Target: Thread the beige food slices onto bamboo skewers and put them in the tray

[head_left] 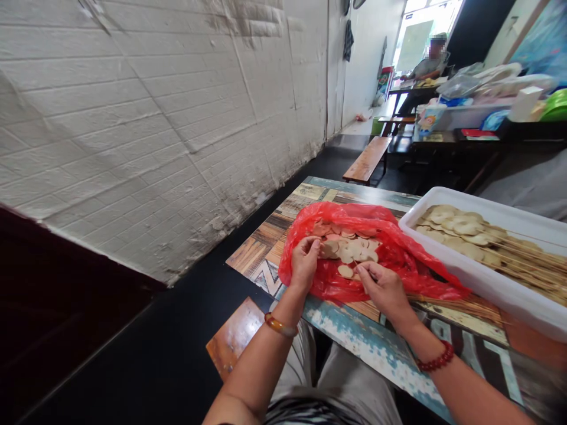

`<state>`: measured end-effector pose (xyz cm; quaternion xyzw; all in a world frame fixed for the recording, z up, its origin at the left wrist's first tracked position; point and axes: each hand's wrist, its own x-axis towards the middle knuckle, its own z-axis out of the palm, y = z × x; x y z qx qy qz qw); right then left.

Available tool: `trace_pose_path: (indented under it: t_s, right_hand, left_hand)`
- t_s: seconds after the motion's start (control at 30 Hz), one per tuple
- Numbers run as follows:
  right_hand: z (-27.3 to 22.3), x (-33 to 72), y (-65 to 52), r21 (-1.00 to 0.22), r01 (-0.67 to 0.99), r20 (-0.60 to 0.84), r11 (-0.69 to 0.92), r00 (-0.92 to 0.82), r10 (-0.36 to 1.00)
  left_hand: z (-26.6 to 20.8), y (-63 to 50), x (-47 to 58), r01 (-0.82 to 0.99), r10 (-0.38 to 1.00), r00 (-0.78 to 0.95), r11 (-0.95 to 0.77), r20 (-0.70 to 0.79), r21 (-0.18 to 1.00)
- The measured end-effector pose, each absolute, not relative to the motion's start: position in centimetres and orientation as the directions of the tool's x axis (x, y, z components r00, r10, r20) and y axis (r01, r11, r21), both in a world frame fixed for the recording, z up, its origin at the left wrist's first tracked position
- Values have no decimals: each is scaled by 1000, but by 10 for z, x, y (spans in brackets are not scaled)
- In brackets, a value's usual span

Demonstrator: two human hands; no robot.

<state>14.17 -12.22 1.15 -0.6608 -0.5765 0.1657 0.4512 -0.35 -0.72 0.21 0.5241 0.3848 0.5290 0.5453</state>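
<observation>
A red plastic bag (328, 289) lies opened out on the table, with a heap of thin, round, tan slices (354, 249) inside it. My left hand (305, 262) is at the bag's left side, thumb and fingers pinched together at the edge of a slice. My right hand (384, 288) is closed in a pinch around a thin wooden skewer; only a short bit shows, pointing at the slices. To the right stands a white plastic tray (416, 208) holding skewers threaded with similar slices (460, 223). Bare skewers (456, 308) lie on the table by my right wrist.
The patterned table (257, 251) has its left edge facing a white brick-textured wall (177, 106). A wooden stool (234, 336) is at my left knee, and a bench (368, 159) stands beyond. Farther back, a person (432, 62) sits by a cluttered table (443, 141).
</observation>
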Motion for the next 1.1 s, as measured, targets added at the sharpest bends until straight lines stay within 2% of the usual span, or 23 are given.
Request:
trace_pose_path:
  t_s: [0.1, 0.2, 0.27, 0.33, 0.7, 0.8, 0.9, 1.0, 1.1]
  right_hand:
    - [11, 143, -122, -800, 596, 289, 69, 283, 915]
    - [12, 142, -122, -799, 597, 294, 70, 285, 912]
    - [12, 143, -122, -800, 595, 295, 72, 287, 911]
    - [12, 143, -121, -804, 589, 294, 78, 281, 914]
    - [12, 142, -121, -821, 565, 284, 81, 280, 917]
    - [11, 142, -121, -828, 553, 285, 90, 278, 917]
    - [9, 143, -121, -841, 533, 275, 94, 271, 922]
    - [9, 144, -121, -853, 512, 271, 106, 260, 927]
    - [10, 143, -121, -854, 507, 275, 118, 247, 929]
  left_hand:
    - [0, 2, -11, 95, 957, 136, -269, 255, 958]
    - [-3, 4, -15, 380, 919, 214, -391, 331, 839]
    - [-5, 2, -15, 500, 907, 247, -420, 340, 757]
    - [-7, 1, -15, 547, 900, 257, -436, 352, 715]
    - [-7, -7, -12, 564, 821, 281, -560, 496, 607]
    - [-5, -7, -13, 507, 825, 284, -561, 488, 654]
    - [-1, -6, -13, 307, 870, 240, -489, 431, 816]
    - [5, -6, -11, -30, 928, 237, -288, 287, 957]
    - [7, -6, -9, -231, 964, 231, -77, 131, 970]
